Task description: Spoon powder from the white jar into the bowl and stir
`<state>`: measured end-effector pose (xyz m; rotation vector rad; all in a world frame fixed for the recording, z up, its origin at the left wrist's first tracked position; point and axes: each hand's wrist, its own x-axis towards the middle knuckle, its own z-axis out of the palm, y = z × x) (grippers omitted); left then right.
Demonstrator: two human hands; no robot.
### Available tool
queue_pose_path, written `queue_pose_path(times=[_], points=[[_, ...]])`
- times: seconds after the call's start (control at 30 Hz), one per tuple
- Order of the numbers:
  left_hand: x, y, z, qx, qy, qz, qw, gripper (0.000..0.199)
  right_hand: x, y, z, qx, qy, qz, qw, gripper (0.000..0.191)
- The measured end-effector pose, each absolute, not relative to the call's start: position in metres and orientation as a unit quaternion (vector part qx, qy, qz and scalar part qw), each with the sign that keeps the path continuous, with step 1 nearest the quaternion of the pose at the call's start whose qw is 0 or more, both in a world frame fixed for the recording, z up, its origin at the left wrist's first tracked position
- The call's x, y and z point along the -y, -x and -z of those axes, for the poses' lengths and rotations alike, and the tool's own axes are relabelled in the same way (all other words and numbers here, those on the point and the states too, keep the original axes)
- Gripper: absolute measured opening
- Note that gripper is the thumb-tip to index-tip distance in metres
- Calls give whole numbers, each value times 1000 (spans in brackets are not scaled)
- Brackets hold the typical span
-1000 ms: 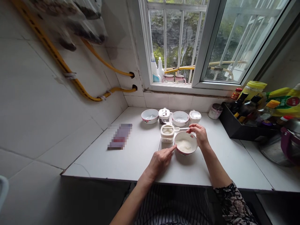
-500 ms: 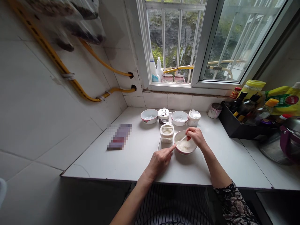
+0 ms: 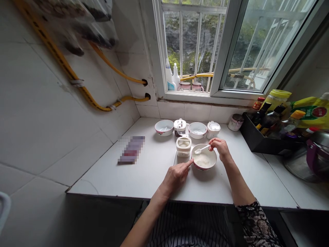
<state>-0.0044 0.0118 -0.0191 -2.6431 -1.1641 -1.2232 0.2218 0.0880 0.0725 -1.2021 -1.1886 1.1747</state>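
A white bowl with a pink pattern (image 3: pixel 205 167) stands at the middle of the counter, holding white powder (image 3: pixel 203 160). My right hand (image 3: pixel 221 149) pinches a small white spoon (image 3: pixel 201 149), whose scoop hangs over the bowl's far side. My left hand (image 3: pixel 176 176) rests on the counter in front, its index finger reaching to the bowl's near left rim and holding nothing. Just left of the bowl, an open white container (image 3: pixel 183 146) shows white powder inside.
Behind stand a white bowl (image 3: pixel 163 127), a lidded jar (image 3: pixel 179 127), another white bowl (image 3: pixel 197 130) and a white lidded pot (image 3: pixel 213 129). A black tray of bottles (image 3: pixel 267 133) sits at right, with a pixelated box (image 3: pixel 131 150) at left.
My right hand has lifted the spoon out of the powder, after dipping it in from over the open container. My left hand has stayed in place at the bowl's rim.
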Motion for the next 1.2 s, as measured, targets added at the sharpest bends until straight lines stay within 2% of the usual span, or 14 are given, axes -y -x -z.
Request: queue_pose_path(times=[0.27,0.37,0.5,0.6,0.7,0.83,0.93,1.07,1.2], points=[[-12,4,16,371,845,385,3,46,-85,-198,-77,504,486,-451,554,12],[-11,4,16,374,846,380,2,45,-79,-183,-74,605,452,-347,556,12],[-12,4,17,372,846,381,9,45,-72,-177,-66,777,392,-121,478,9],[-12,4,17,369,847,382,11,45,-69,-180,-64,823,351,-42,445,15],[-12,4,16,370,847,383,9,45,-68,-182,-66,780,378,-80,493,11],[-11,4,15,369,846,385,7,44,-67,-188,-71,644,432,-277,567,11],[-11,4,15,371,845,386,8,45,-70,-199,-74,567,464,-348,585,10],[-11,4,16,373,843,388,0,46,-75,-216,-74,572,503,-335,554,8],[-11,4,16,370,845,386,5,47,-76,-217,-72,640,540,-280,470,10]])
